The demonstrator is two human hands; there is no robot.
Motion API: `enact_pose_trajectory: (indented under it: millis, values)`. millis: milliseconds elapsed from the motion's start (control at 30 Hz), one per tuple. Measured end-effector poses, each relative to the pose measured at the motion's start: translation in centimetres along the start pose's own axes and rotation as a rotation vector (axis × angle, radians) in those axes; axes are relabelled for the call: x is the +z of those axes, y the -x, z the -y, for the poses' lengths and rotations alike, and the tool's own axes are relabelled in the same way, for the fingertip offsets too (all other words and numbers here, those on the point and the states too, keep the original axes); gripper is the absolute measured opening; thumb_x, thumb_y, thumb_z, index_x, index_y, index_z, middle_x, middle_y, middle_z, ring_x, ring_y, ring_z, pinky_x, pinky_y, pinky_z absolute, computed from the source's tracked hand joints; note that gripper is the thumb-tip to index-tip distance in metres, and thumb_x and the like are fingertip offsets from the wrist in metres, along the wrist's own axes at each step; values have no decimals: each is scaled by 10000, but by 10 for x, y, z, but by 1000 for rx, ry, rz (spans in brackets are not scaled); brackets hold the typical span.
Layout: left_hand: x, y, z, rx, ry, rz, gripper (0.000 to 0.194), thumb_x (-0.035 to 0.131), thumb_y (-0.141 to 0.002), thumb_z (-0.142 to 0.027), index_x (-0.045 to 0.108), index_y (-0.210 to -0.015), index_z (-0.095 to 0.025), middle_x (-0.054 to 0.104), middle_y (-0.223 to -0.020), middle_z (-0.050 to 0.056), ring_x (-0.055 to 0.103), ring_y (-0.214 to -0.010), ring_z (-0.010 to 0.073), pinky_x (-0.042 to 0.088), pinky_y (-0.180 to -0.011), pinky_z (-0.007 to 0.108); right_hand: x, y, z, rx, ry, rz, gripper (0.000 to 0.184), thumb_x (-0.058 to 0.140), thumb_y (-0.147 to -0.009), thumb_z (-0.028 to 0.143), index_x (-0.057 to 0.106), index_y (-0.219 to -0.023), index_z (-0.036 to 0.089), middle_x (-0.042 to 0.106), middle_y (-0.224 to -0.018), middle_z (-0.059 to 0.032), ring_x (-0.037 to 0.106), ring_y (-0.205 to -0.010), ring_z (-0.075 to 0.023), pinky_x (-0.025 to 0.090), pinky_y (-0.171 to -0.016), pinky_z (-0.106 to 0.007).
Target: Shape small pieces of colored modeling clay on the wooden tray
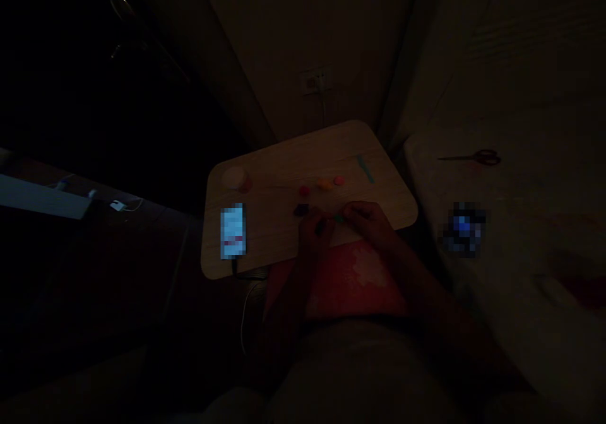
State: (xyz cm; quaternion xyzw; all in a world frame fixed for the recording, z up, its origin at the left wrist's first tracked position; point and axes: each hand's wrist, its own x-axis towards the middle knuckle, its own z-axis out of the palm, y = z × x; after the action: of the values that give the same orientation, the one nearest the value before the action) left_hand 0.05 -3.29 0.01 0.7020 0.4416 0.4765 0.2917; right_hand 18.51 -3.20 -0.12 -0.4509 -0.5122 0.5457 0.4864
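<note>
In dim light, both my hands meet at the near edge of a small wooden-topped table (274,222). Between them is a small green lump (339,218), which looks like modelling clay. My right hand (372,222) pinches it at the fingertips. My left hand (314,231) is curled closed just beside it; what its fingers grip is too dark to make out. Just beyond the left hand lies a dark lump (302,209). Farther back are a red lump (304,191), an orange-yellow piece (324,185) and a pink lump (338,181).
A teal strip (366,168) lies at the table's back right, a pale round tub (235,178) at its left. A lit phone (233,231) with a cable rests front left. On the right-hand surface are scissors (485,157) and a blurred object (463,229). A wall socket (315,82) is behind.
</note>
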Motion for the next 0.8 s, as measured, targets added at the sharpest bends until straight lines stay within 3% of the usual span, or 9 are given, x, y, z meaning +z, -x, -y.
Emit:
enact_pose_trajectory:
  millis: [167, 233, 367, 500, 800]
  values:
    - [-1, 1, -4, 7, 15, 5, 198, 688, -924, -325, 648, -784, -191, 573, -740, 2, 545, -708, 150, 446, -680, 292, 1, -1, 1, 4, 46, 16, 310, 839, -750, 477, 739, -807, 189, 700, -752, -24, 592, -679, -158, 452, -637, -286]
    - [-1, 3, -5, -6, 23, -9, 143, 703, -918, -338, 688, -909, -196, 562, -749, -8, 534, -695, 145, 440, -656, 283, 1, -1, 1, 21, 26, 23, 299, 836, -750, 462, 726, -776, 185, 689, -729, -17, 581, -655, -149, 444, -625, -282]
    - [1, 8, -3, 58, -44, -14, 358, 801, -860, -355, 728, -1185, -222, 589, -783, -3, 547, -716, 161, 476, -679, 298, -1, -2, 2, 43, -51, 83, 298, 831, -760, 456, 720, -750, 180, 702, -727, -22, 613, -660, -157, 480, -651, -292]
    - [2, 9, 3, 127, -106, -11, 200, 774, -901, -382, 814, -1036, -241, 648, -817, 32, 595, -754, 178, 518, -705, 322, -4, -3, 3, 57, -12, 156, 302, 855, -757, 451, 733, -754, 175, 711, -720, -29, 642, -673, -171, 500, -654, -300]
    - [1, 7, 5, 167, -85, -53, 200, 796, -886, -422, 832, -884, -224, 617, -738, 8, 561, -653, 135, 477, -606, 274, -6, -5, 7, 75, 19, 195, 310, 907, -684, 452, 784, -764, 179, 739, -716, -30, 645, -650, -163, 510, -619, -285]
